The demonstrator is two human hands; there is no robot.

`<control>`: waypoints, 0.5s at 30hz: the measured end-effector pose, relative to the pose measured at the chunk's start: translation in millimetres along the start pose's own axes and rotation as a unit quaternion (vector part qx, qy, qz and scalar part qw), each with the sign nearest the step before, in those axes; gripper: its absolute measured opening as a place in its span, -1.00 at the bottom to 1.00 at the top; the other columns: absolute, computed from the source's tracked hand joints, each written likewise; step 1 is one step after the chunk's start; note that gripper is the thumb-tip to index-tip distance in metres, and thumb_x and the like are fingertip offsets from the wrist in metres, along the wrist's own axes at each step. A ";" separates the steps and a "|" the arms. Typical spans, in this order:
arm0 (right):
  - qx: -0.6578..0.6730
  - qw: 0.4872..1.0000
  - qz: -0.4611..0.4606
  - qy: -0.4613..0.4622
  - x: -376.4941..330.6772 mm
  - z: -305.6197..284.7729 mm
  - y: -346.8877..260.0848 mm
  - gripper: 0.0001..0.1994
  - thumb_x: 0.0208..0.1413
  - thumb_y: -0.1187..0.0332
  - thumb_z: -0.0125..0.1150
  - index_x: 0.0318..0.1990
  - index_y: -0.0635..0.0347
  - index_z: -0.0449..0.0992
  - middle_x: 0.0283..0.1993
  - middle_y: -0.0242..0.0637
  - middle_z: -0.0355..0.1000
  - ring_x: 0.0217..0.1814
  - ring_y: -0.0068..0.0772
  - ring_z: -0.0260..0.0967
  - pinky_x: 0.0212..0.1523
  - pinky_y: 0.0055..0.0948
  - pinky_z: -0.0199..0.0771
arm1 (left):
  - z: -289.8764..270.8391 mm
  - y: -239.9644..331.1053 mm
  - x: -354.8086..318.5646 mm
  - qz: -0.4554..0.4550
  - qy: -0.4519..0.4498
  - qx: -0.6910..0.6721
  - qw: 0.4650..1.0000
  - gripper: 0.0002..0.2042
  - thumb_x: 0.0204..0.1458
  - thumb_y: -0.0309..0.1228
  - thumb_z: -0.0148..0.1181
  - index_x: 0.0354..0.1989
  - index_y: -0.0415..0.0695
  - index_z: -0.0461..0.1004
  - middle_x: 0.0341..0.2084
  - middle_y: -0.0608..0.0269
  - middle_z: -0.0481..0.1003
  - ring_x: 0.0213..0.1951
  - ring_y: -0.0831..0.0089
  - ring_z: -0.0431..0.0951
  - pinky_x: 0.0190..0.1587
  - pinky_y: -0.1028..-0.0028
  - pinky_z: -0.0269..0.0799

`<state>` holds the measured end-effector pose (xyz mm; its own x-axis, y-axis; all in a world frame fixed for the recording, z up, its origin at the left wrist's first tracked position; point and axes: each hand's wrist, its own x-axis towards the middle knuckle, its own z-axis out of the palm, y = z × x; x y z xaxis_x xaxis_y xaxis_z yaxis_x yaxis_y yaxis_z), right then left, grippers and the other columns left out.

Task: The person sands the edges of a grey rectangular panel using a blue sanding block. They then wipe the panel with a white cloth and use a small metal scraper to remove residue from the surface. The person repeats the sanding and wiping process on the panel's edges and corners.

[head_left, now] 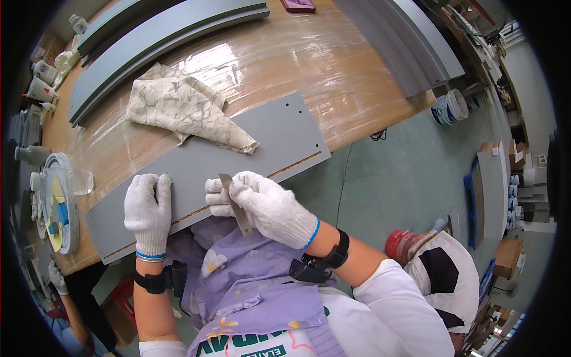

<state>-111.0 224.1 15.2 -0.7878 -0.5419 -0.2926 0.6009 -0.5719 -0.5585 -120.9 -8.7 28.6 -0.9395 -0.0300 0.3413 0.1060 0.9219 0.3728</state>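
Panel (238, 156), grey, flat and seemingly stiff, lies on the desk (333, 71) under both gloved hands, the left hand (147, 205) pressed open on its near edge, the right hand (262, 205) closed around a thin metal scraper (235, 205) beside it.

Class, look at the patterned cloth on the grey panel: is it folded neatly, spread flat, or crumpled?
Crumpled: the cloth lies bunched in uneven creases, one corner trailing onto the grey panel.

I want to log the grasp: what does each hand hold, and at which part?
The right hand grips a thin metal blade around its middle. The left hand holds nothing; it presses flat on the grey panel.
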 end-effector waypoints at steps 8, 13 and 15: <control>-0.216 0.863 -0.304 0.342 -55.6 -118.3 -145.0 -0.84 0.38 0.40 -0.07 -0.08 0.35 0.32 -0.08 -0.15 0.44 -0.10 -0.38 0.45 -0.11 -0.47 0.53 | -1.3 0.7 -0.7 -0.006 -0.003 -0.001 1.000 -0.81 0.13 -0.41 0.23 -0.44 -0.25 0.41 -0.50 0.09 0.40 -0.45 0.18 0.42 -0.32 0.29 0.35; -0.728 0.593 -0.293 0.182 -28.4 -77.7 -151.3 -0.93 0.09 0.49 0.21 -0.26 0.18 0.55 -0.30 -0.23 0.50 -0.29 -0.26 0.47 -0.23 -0.31 0.49 | -4.0 1.5 -1.1 -0.016 0.005 0.007 1.000 -0.81 0.09 -0.40 0.27 -0.47 -0.18 0.42 -0.53 0.12 0.39 -0.45 0.13 0.43 -0.36 0.25 0.35; -0.772 0.543 -0.307 0.121 -11.9 -79.4 -162.0 -0.91 0.05 0.49 0.23 -0.27 0.16 0.56 -0.32 -0.23 0.49 -0.27 -0.17 0.45 -0.21 -0.28 0.49 | -2.7 2.1 0.0 -0.021 -0.002 0.004 1.000 -0.82 0.08 -0.40 0.27 -0.47 -0.18 0.42 -0.53 0.13 0.39 -0.45 0.14 0.42 -0.36 0.25 0.35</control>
<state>-209.7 372.1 47.6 -0.8828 -0.3375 0.3268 -0.4674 0.7013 -0.5383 -119.8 -7.8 31.7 -0.9441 -0.0684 0.3226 0.0632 0.9226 0.3804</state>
